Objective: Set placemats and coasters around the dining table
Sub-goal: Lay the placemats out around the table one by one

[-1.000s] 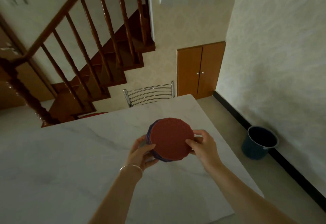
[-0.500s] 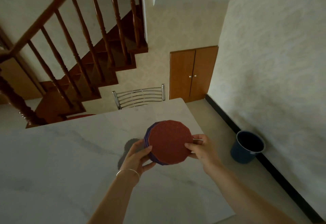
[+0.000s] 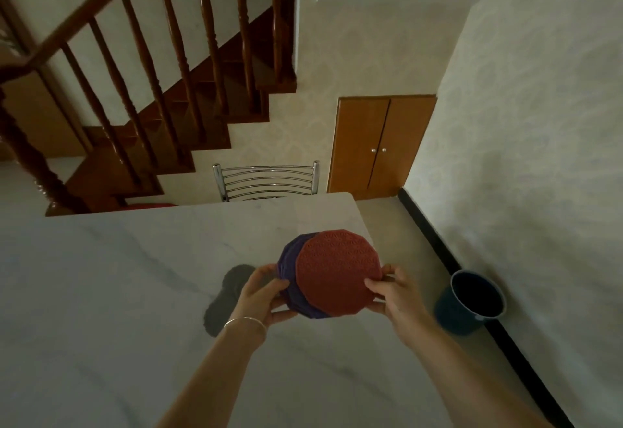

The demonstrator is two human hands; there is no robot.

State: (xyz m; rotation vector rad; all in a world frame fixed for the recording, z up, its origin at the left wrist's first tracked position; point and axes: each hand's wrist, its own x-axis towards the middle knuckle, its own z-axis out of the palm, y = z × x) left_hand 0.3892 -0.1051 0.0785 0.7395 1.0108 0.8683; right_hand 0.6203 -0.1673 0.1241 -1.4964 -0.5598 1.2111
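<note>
Both hands hold a small stack of round mats above the marble table (image 3: 101,292), near its 3 o'clock edge: the left hand (image 3: 259,296) grips the purple mats (image 3: 288,259) at the stack's 9 o'clock side w/ thumb on top & fingers curled under, while the right hand (image 3: 391,292) pinches the red mat (image 3: 337,269) at its 4 o'clock rim, thumb on top. The red mat sits on top, offset toward 3 o'clock so the purple ones show at 9. Metal chair (image 3: 266,179) at table's 12 o'clock edge, dark bucket (image 3: 472,303) on the floor at 3 o'clock by the wall, wood cabinet (image 3: 381,144) at 1 o'clock, stairs (image 3: 161,117) at 10–11.
</note>
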